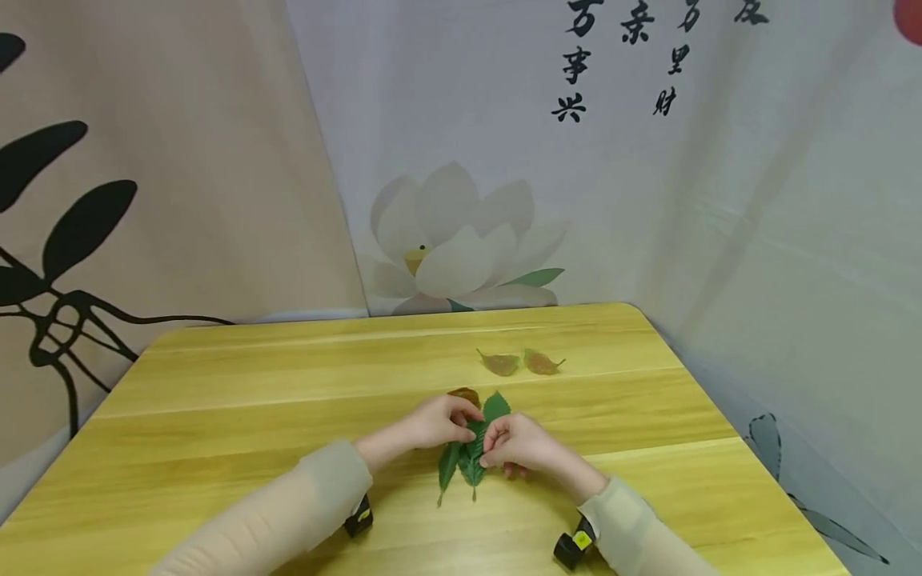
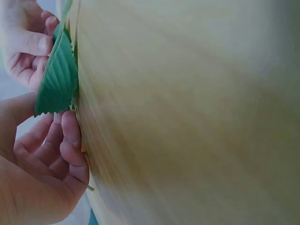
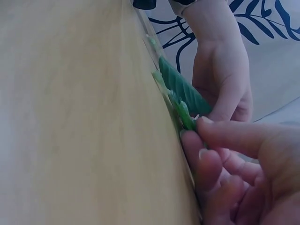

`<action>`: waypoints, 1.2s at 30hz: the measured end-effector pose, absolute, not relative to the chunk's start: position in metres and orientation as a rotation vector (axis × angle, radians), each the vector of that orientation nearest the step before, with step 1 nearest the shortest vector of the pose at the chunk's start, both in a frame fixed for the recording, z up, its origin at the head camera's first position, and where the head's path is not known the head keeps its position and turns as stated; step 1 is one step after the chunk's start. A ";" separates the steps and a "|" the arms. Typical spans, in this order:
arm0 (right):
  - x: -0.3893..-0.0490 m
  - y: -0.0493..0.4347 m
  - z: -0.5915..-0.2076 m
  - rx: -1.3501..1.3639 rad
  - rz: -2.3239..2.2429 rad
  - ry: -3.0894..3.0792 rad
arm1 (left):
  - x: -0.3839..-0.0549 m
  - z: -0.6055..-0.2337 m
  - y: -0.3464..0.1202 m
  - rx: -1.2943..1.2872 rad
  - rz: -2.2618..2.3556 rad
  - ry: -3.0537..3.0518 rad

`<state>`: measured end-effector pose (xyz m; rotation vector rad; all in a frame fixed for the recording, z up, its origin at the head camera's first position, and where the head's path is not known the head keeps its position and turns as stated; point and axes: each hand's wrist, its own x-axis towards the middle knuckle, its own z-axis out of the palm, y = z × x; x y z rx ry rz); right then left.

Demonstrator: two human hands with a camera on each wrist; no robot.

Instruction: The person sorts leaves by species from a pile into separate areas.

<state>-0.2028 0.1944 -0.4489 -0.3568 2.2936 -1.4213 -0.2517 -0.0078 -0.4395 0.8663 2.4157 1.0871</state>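
Left hand (image 1: 441,422) and right hand (image 1: 529,446) at green leaves (image 1: 471,474) on the counter (image 1: 252,400)
Fingers of both pinch the leaves, a brown leaf (image 1: 467,394) just beside the left

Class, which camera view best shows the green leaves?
The head view, because it shows several green leaves from above, two with stalks. The left wrist view shows mainly one toothed blade close up; the right wrist view shows them at a low slant, overlapping.
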 end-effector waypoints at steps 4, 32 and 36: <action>-0.203 0.194 -0.449 -0.372 -1.430 2.297 | -0.252 -0.438 -0.009 0.867 1.094 2.401; -0.205 0.198 -0.451 -0.460 -1.323 2.437 | -0.252 -0.421 -0.021 0.782 1.299 2.297; -0.204 0.198 -0.452 -0.463 -1.322 2.430 | -0.255 -0.417 -0.028 0.811 1.298 2.356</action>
